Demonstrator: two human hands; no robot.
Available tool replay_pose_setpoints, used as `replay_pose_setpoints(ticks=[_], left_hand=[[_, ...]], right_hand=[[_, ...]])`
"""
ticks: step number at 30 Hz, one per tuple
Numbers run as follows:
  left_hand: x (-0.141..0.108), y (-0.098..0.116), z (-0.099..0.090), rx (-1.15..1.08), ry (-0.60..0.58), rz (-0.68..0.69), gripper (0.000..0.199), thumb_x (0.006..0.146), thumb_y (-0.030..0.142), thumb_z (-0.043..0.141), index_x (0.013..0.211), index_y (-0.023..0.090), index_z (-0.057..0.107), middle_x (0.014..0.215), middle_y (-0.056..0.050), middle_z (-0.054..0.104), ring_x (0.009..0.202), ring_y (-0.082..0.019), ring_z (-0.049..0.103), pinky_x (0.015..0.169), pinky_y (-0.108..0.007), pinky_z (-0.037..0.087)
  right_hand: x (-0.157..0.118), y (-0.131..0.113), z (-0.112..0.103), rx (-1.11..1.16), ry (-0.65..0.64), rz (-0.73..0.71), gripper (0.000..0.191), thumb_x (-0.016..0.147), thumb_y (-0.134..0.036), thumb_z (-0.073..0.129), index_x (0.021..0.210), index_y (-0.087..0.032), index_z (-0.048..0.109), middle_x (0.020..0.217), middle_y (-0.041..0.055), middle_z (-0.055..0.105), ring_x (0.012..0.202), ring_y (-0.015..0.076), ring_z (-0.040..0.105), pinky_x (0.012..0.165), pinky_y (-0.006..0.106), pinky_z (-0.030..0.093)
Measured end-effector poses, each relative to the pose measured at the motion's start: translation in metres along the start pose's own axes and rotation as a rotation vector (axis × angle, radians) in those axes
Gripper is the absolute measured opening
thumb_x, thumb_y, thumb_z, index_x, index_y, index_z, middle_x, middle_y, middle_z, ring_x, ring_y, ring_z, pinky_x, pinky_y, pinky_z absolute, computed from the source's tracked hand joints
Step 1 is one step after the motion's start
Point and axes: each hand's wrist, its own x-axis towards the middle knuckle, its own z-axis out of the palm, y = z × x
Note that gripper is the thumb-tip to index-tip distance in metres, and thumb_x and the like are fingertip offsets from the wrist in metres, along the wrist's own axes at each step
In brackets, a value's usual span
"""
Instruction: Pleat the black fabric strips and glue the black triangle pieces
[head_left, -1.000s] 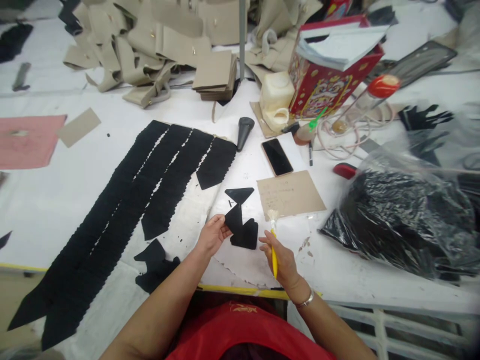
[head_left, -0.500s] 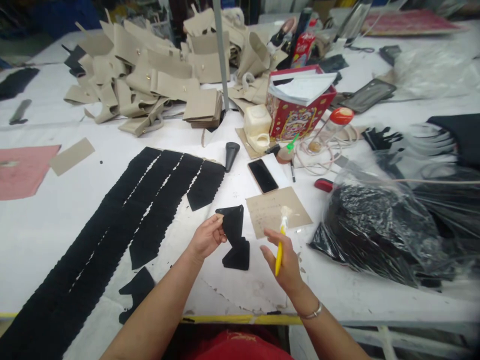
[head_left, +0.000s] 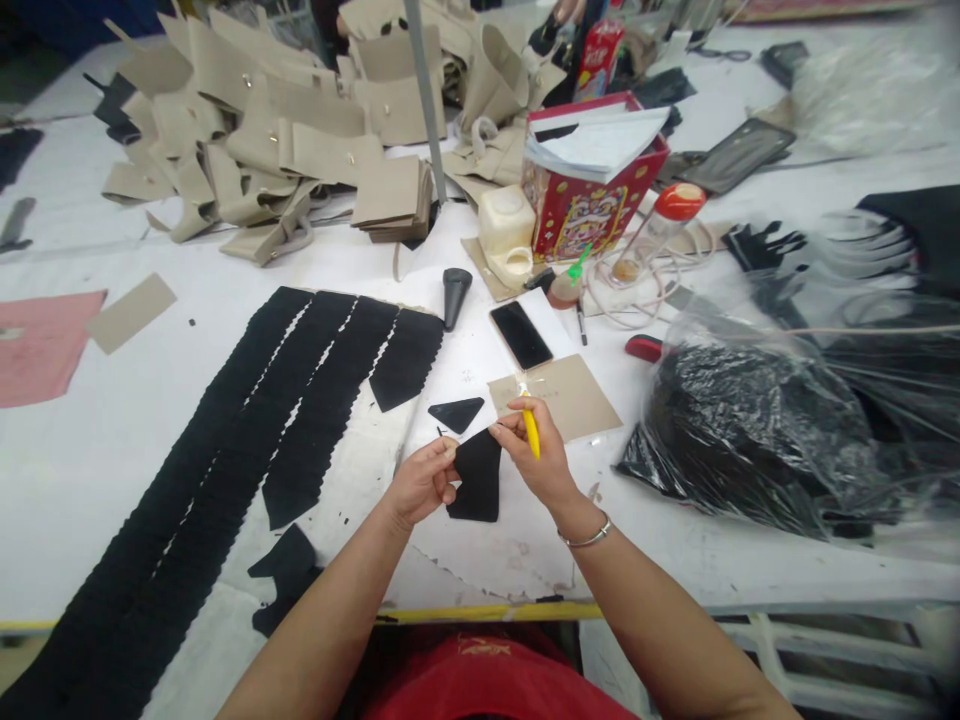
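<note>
My left hand pinches the left edge of a black fabric piece between thumb and fingertips. A thin dark sliver sticks up by these fingertips. My right hand grips a slim yellow-handled tool with a whitish tip pointing away from me; its exact kind is unclear. The thumb and index finger of that hand also meet at the piece's upper right corner. Just beyond the left fingertips lies a small black triangular piece. Long black strips with jagged edges spread to the left. Black offcuts lie near my left forearm.
Past my right hand lie a tan card and a phone. Clear plastic bags of black material fill the right side. Behind stand a red box, a jug and a heap of beige pieces. A metal pole rises there.
My right hand has moved left and slightly up with the yellow tool, reaching the black piece. The piece has opened out between both hands, and a triangular part now lies beyond it. The view has shifted slightly.
</note>
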Motion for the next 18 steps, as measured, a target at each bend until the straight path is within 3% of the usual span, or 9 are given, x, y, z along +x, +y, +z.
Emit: replay_pose_setpoints(ticks=[3,6,9,13,15,18], left_hand=[[0.001,0.001,-0.001,0.021,0.02,-0.007,0.026,0.072,0.035,0.066,0.076,0.016,0.048,0.067,0.001,0.05,0.054,-0.008,0.053,0.031,-0.011,0.034],[0.003,0.005,-0.001,0.08,0.056,0.016,0.028,0.071,0.037,0.066,0.077,0.017,0.048,0.069,0.001,0.051,0.058,-0.009,0.055,0.035,-0.013,0.041],[0.008,0.019,0.0,0.286,0.185,0.189,0.025,0.075,0.039,0.061,0.079,0.018,0.049,0.069,0.002,0.051,0.06,-0.01,0.055,0.046,-0.019,0.049],[0.032,0.048,0.004,0.931,0.464,0.663,0.018,0.084,0.034,0.049,0.088,0.019,0.057,0.075,-0.001,0.057,0.073,-0.014,0.058,0.068,-0.025,0.049],[0.055,0.059,0.006,1.305,0.494,0.819,0.019,0.086,0.028,0.045,0.09,0.017,0.06,0.089,-0.007,0.061,0.091,-0.018,0.056,0.084,-0.031,0.044],[0.093,0.06,0.003,1.783,0.435,0.674,0.02,0.086,0.021,0.043,0.084,0.014,0.061,0.094,-0.011,0.061,0.096,-0.022,0.052,0.084,-0.035,0.041]], right_hand=[[0.003,-0.001,0.0,-0.077,0.06,-0.008,0.024,0.083,-0.037,0.052,0.099,-0.023,0.043,0.07,-0.0026,0.059,0.066,0.0132,0.06,0.066,0.027,0.05],[0.006,0.001,-0.006,-0.179,0.102,-0.057,0.024,0.085,-0.038,0.049,0.102,-0.023,0.042,0.084,0.0028,0.065,0.08,0.0165,0.063,0.074,0.031,0.05],[0.004,0.006,-0.02,-0.356,0.176,-0.151,0.026,0.084,-0.037,0.052,0.103,-0.022,0.043,0.093,0.006,0.066,0.088,0.0185,0.063,0.079,0.035,0.049],[-0.007,0.013,-0.039,-0.596,0.271,-0.249,0.025,0.084,-0.034,0.052,0.104,-0.021,0.045,0.084,0.0043,0.065,0.079,0.018,0.064,0.074,0.033,0.05],[-0.014,0.016,-0.044,-0.686,0.283,-0.277,0.023,0.085,-0.033,0.051,0.104,-0.021,0.046,0.081,0.004,0.065,0.076,0.0177,0.064,0.073,0.032,0.05],[-0.027,0.019,-0.048,-0.757,0.24,-0.326,0.019,0.085,-0.033,0.051,0.1,-0.022,0.048,0.081,0.0043,0.065,0.073,0.0172,0.063,0.071,0.031,0.05]])
